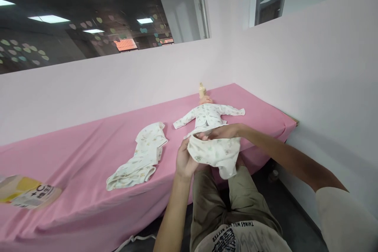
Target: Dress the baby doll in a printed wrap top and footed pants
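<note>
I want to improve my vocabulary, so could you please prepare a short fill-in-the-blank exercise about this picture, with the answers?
1. The doll lies on a ____ cloth.
2. A total of ____ hands, the left hand and the right hand, touch the printed garment.
3. The bottle stands just beyond the doll's ____.
4. In the picture, the loose clothing lies to the ____ of the doll.

Missing words: pink; two; head; left.

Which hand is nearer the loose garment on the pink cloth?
Left. The left hand is to the right of the loose garment; the right hand is farther right, at the opening of the held garment.
</note>
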`<state>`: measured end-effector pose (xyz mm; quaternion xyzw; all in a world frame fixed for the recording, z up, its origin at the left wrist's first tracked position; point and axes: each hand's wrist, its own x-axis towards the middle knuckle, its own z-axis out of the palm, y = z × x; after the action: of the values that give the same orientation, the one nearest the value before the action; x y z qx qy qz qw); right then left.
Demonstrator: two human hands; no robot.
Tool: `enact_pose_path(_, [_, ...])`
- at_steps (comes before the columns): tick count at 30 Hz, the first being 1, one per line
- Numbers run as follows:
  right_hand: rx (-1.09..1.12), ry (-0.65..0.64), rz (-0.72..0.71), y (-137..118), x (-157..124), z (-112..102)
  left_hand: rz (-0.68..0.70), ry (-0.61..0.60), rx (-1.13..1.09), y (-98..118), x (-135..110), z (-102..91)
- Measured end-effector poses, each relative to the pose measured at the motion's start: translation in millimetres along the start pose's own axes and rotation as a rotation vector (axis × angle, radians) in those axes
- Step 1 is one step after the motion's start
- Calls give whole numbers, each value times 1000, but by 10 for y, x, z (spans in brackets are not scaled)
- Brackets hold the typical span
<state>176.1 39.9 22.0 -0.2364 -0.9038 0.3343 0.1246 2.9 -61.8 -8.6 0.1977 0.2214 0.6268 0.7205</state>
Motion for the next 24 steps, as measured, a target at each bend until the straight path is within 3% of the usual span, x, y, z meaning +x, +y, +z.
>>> enact_pose_path(2, [150, -256, 0, 14, -4, -113, 68, 17, -92, 34, -123, -150])
enact_pose_path(3, [224, -271, 3, 37, -9, -149, 80, 13, -130, 15, -196, -232])
enact_pose_path(5, [253, -57, 30, 109, 6, -162, 85, -7, -191, -83, -347, -398])
enact_pose_path(7, [72, 169, 42, 201, 64, -88, 71, -33, -230, -226, -478, -539])
enact_pose_path(8, [-76, 218, 26, 248, 105, -21, 63, -47, -243, -298, -529, -593])
enact_pose_path(10, [-368, 172, -64, 330, 195, 149, 50, -74, -254, -417, -604, -659])
enact_pose_path(13, [-627, 33, -207, 409, 314, 401, 22, -130, -240, -485, -714, -654])
enact_pose_path(16, [-729, -9, -270, 454, 405, 534, 2, -179, -260, -425, -921, -557])
enact_pose_path(21, [-791, -33, -320, 541, 513, 585, 59, -39, -341, -244, -1354, -363])
enact_pose_path(24, [-808, -53, -334, 576, 546, 602, 80, -27, -267, -227, -1382, -347])
